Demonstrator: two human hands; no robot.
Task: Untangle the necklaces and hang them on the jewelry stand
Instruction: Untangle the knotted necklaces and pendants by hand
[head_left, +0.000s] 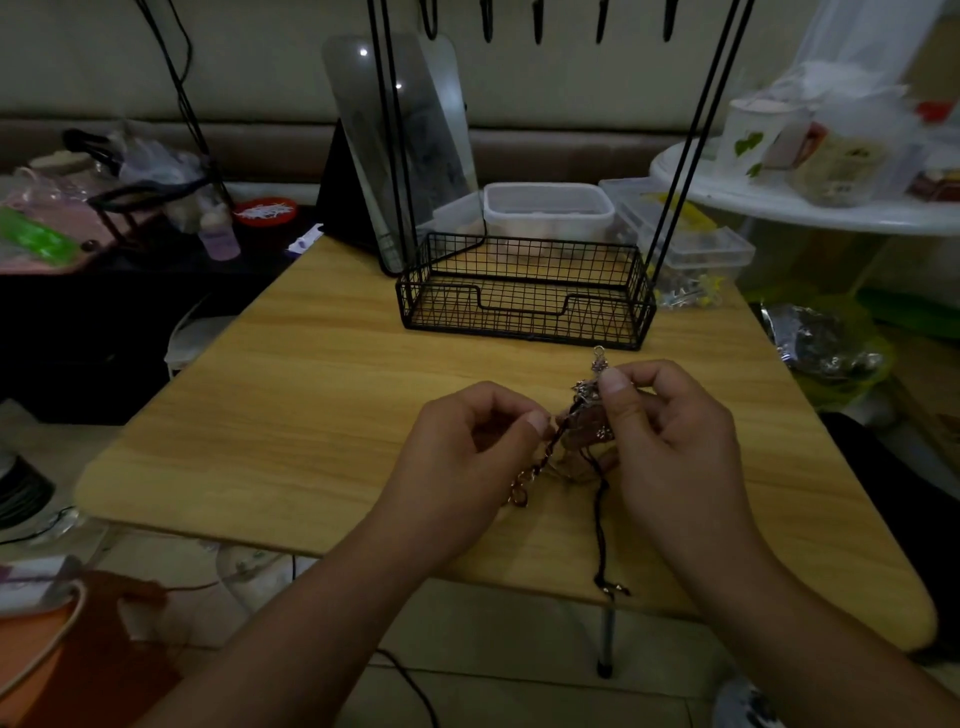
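Observation:
A tangled bunch of necklaces (586, 410) hangs between my two hands above the wooden table (291, 395). My left hand (467, 457) pinches the knot from the left with thumb and forefinger. My right hand (670, 431) pinches its upper part, where small metal charms and a clasp stick up. A gold chain end (519, 493) dangles below my left hand. A dark cord (602, 525) trails down to the table's near edge. The black wire jewelry stand (524, 291), with a basket base and tall uprights, stands at the back of the table. Its hooks (537, 21) at the top look bare.
A tilted mirror (400, 145) leans behind the stand's left side. Clear plastic boxes (550, 208) sit behind the basket, more to its right. A cluttered dark shelf is on the left, a white round table (810, 208) with a mug on the right. Cables lie on the floor.

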